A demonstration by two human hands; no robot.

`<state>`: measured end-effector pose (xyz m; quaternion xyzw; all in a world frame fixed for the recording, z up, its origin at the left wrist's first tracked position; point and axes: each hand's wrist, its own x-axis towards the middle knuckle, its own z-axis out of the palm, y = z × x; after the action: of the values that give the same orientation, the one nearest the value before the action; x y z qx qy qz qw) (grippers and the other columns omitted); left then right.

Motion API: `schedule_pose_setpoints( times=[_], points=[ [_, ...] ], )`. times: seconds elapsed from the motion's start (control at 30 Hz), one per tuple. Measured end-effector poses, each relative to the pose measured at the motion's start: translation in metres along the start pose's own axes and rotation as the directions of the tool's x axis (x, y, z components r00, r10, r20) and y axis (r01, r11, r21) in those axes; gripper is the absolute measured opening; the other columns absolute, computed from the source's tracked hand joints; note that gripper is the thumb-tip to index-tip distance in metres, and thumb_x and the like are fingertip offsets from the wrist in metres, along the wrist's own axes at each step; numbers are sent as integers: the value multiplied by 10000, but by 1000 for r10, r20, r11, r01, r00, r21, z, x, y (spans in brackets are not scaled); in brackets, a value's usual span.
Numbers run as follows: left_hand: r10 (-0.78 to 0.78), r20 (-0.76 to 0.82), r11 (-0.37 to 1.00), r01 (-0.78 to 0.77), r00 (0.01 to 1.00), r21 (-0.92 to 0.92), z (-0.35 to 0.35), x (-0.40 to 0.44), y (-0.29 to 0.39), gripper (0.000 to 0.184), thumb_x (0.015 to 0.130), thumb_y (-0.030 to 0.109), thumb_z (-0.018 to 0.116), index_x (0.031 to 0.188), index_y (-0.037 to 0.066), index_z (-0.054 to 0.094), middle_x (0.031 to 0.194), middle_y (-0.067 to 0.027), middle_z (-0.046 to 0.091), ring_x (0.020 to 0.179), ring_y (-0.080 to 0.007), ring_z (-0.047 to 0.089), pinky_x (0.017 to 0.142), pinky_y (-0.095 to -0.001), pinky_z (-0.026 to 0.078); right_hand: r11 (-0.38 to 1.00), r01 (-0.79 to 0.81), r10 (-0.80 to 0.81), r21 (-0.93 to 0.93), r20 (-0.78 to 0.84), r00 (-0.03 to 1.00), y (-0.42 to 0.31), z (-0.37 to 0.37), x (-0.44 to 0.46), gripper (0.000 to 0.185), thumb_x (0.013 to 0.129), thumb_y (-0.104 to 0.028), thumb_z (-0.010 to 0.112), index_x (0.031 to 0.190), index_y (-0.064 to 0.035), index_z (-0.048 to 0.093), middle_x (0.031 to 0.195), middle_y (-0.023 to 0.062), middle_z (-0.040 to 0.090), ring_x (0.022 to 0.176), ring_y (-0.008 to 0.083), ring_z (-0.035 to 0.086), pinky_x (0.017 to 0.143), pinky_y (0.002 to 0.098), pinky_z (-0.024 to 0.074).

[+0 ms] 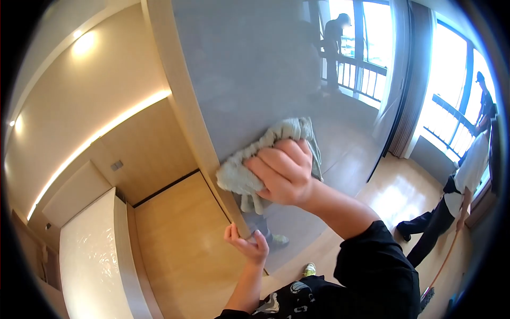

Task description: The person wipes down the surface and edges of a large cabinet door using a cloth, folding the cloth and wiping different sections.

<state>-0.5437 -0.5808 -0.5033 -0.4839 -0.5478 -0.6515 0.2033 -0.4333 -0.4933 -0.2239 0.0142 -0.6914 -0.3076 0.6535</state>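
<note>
My right hand is closed around a bunched, pale grey-green cloth. It presses the cloth against a glossy grey panel, close to the panel's light wood-coloured edge. Folds of the cloth stick out above and below my fingers, and one end hangs down. Lower down, my left hand grips that same edge, with its thumb on one side and its fingers on the other. The panel's surface mirrors a window and a standing person.
A bed with a shiny plastic-like cover stands at the left, by a lit wood wall panel. At the right, another person holds a long-handled tool near the windows. Wooden floor extends below.
</note>
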Motion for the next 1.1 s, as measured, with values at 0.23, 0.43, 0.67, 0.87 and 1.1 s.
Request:
schedule_pose_setpoints(
  times=[0.23, 0.43, 0.67, 0.87, 1.1],
  points=[
    [-29, 7, 995, 29, 1000, -93, 4, -5, -4, 606, 950, 268, 550, 1403, -51, 305, 1366, -293, 313, 1227, -374, 364, 1029, -493, 324, 976, -138, 110, -169, -170, 979, 88, -5, 39, 319, 679, -233, 755, 938, -52, 718, 916, 105, 677, 763, 307, 619, 665, 424, 486],
    [15, 53, 1000, -14, 998, -14, -1, -6, -5, 607, 953, 261, 550, 1414, -40, 294, 1372, -292, 337, 1248, -376, 352, 1026, -513, 320, 800, -579, 532, -158, -259, 806, 154, -28, 116, 222, 811, -177, 638, 863, 38, 645, 786, 207, 637, 726, 327, 625, 707, 421, 480],
    [41, -4, 999, -40, 999, 14, 3, 3, 6, 597, 939, 287, 550, 1383, -51, 336, 1338, -263, 371, 1218, -375, 370, 996, -500, 344, 790, -548, 501, -275, -227, 835, 142, -24, 70, 257, 726, -244, 742, 879, -43, 694, 830, 147, 647, 820, 367, 630, 754, 444, 498],
    [35, -46, 999, -36, 998, -14, 8, 7, 5, 594, 928, 314, 551, 1352, -50, 351, 1252, -207, 427, 1143, -355, 387, 935, -490, 370, 976, -120, 123, -182, 5, 992, 81, -29, 13, 293, 735, -241, 733, 948, -45, 689, 888, 129, 645, 849, 366, 634, 758, 432, 502],
    [97, -29, 995, -96, 995, 40, 4, 8, 5, 573, 942, 293, 543, 1366, -37, 345, 1315, -200, 425, 1143, -371, 388, 947, -502, 365, 825, -515, 466, -232, -235, 853, 156, -28, 76, 273, 803, -244, 683, 947, -12, 684, 920, 170, 670, 866, 394, 632, 762, 451, 490]
  ],
)
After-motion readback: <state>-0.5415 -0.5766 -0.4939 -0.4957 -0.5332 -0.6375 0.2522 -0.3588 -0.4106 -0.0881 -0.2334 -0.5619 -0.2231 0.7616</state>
